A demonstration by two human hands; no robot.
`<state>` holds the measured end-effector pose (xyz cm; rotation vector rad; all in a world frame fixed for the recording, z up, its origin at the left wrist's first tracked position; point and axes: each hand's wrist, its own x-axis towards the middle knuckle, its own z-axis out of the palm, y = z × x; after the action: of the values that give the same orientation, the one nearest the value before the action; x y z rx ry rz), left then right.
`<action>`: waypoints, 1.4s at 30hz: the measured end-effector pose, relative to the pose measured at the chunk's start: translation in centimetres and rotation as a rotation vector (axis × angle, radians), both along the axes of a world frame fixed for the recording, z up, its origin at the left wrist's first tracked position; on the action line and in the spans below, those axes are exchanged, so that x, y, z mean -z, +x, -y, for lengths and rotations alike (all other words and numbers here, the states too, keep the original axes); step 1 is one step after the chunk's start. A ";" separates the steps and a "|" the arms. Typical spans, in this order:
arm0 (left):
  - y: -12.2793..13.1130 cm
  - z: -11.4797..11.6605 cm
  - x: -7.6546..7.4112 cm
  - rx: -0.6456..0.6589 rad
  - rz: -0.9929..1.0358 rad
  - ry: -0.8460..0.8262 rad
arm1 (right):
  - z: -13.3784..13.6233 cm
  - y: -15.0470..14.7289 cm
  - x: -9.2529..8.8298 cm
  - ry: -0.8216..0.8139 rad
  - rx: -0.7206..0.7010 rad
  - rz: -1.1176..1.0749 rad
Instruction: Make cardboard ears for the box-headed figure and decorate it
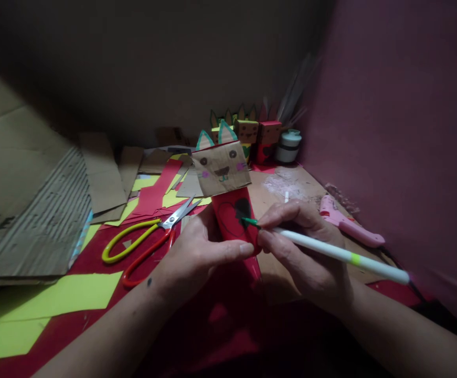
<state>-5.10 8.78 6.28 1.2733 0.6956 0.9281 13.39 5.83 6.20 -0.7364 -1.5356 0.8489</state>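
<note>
A cardboard animal figure (221, 168) with pointed green-edged ears, a drawn face and pink cheeks stands upright in the middle. Its red body carries a heart outline, dark-filled on the right side. My left hand (199, 247) is closed round the lower part of the body, thumb across its front. Between the thumb and fingers of my right hand (303, 236) is a white marker (330, 248) with a green tip, which touches the heart. Yellow-and-red-handled scissors (169, 223) lie partly open, left of my left hand.
Several similar figures (246, 131) and a white jar (289, 145) stand at the back. A pink glue gun (350, 226) lies right. Cardboard (27, 199), red strips (155, 191) and yellow paper (66, 296) cover the left. A pink wall (401, 131) bounds the right.
</note>
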 end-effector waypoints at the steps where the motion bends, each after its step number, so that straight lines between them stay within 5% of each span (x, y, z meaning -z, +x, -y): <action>1: 0.0 0.0 0.0 -0.001 -0.004 0.000 | 0.0 0.0 -0.1 0.000 -0.007 0.007; 14: -0.2 -0.1 -0.1 -0.010 -0.058 0.034 | -0.5 -0.2 0.2 0.005 0.087 -0.040; 23: 0.5 0.3 -0.6 -0.021 0.100 -0.016 | 0.0 0.4 0.2 -0.041 -0.054 -0.011; 42: 0.7 0.3 -0.8 -0.073 0.138 -0.085 | 0.3 0.1 -0.1 -0.048 -0.004 0.053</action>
<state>-4.40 8.45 7.08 1.1040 0.6700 1.0253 13.51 5.53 6.30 -0.7963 -1.5682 0.8779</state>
